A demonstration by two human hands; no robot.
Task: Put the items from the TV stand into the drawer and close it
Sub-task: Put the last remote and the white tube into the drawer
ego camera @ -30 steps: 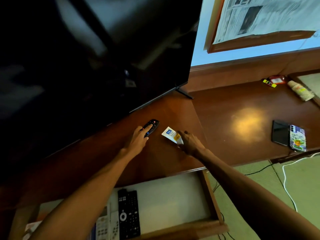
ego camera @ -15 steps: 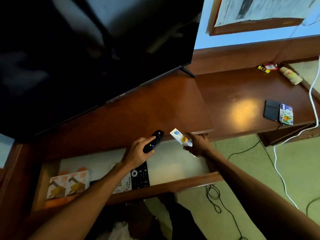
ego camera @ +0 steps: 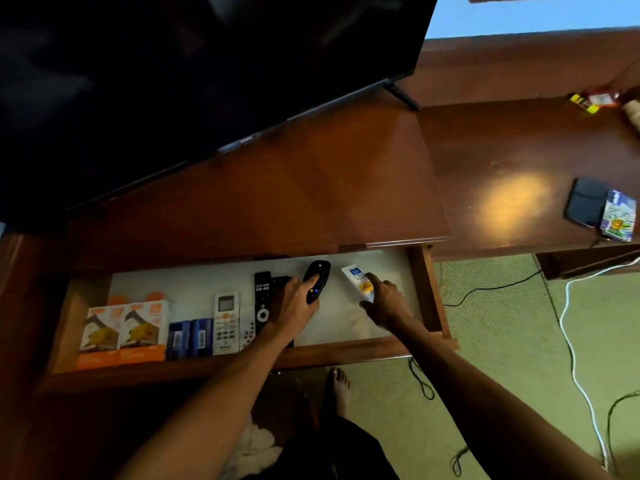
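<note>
The drawer (ego camera: 426, 296) is pulled open below the TV stand surface (ego camera: 311, 188). A black remote (ego camera: 317, 280) is gripped by the left hand (ego camera: 294, 304), fingers curled round it, low over the drawer floor. A white tube (ego camera: 358, 280) is pinched at its 6 o'clock end by the right hand (ego camera: 384, 303); it seems to touch the liner, though blur prevents certainty. At 9 o'clock lie other remotes (ego camera: 227, 318) and orange boxes (ego camera: 121, 332).

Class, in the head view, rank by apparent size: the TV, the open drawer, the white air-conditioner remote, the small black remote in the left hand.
1. TV
2. drawer
3. white air-conditioner remote
4. small black remote, partly covered by the left hand, so this is unsure.
</note>
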